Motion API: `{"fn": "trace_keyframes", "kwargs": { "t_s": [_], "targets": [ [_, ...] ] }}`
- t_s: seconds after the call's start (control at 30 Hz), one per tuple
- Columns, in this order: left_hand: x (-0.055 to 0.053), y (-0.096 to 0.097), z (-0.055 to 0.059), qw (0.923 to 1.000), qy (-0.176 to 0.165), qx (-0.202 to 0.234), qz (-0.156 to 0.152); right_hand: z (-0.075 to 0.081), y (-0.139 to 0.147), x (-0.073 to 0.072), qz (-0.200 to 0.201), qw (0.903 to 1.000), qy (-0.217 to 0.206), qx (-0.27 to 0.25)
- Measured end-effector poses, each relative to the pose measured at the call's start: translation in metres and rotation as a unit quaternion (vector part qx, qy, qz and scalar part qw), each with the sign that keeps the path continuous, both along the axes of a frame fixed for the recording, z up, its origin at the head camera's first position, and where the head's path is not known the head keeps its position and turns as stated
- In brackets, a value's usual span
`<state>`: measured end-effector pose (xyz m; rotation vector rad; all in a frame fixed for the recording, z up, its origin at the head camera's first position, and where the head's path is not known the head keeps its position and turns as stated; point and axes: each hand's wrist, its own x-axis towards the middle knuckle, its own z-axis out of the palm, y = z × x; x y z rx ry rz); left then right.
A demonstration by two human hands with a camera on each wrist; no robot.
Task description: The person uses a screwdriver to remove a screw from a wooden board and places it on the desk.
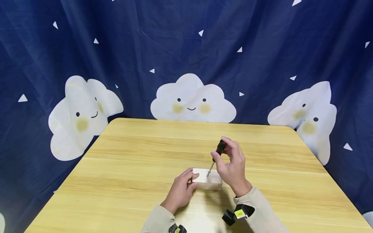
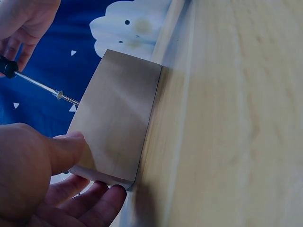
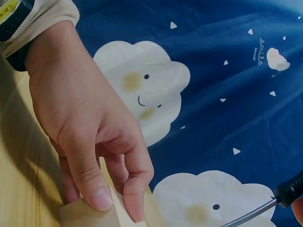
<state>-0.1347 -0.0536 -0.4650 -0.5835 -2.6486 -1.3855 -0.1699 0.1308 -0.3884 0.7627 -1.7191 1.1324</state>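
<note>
A pale wooden block [image 1: 207, 185] lies on the table, its left end gripped by my left hand [image 1: 181, 191] between thumb and fingers. The same grip on the block [image 2: 116, 120] shows in the left wrist view. My right hand [image 1: 234, 166] holds a screwdriver [image 1: 220, 148] with a black handle, tilted above the block's top. At the shaft's lower end is a metal screw [image 2: 69, 100], its tip meeting the block's top face. How deep the tip sits is hidden. In the right wrist view the left hand [image 3: 90, 113] appears large, with the screwdriver shaft [image 3: 253, 215] at lower right.
The light wood-grain table [image 1: 131, 171] spreads around the block on all sides. Behind it hangs a dark blue curtain [image 1: 175, 38] with white clouds and triangles. Both wrists wear black straps with camera mounts; the right one [image 1: 229, 217] sits above the table near its front.
</note>
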Motion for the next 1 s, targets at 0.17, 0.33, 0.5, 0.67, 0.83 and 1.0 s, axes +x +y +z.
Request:
{"fn": "trace_keyframes", "kwargs": {
  "t_s": [0.17,0.33,0.5,0.67,0.83,1.0],
  "targets": [
    [0.0001,-0.0006,0.0001,1.0000,-0.002,-0.002,0.000,-0.0008,-0.0001,0.0000,-0.013,0.9999,0.000,-0.007],
    [0.0003,-0.0013,0.0008,1.0000,0.000,-0.002,0.000,0.0009,-0.0021,0.0033,-0.009,0.9993,-0.035,-0.012],
    [0.0003,-0.0018,0.0003,1.0000,-0.005,-0.003,0.003,0.0017,-0.0033,0.0045,-0.004,0.9988,-0.049,-0.010],
    [0.0004,-0.0017,0.0001,1.0000,-0.007,-0.001,0.001,-0.0003,-0.0032,0.0027,-0.029,0.9994,-0.015,-0.008],
    [0.0000,-0.0011,0.0013,1.0000,-0.004,-0.001,-0.001,-0.0003,-0.0039,0.0032,-0.042,0.9991,-0.006,-0.008],
    [0.0002,-0.0006,0.0024,1.0000,-0.003,0.001,-0.001,0.0020,-0.0052,0.0055,-0.028,0.9986,-0.042,-0.016]
  ]
}}
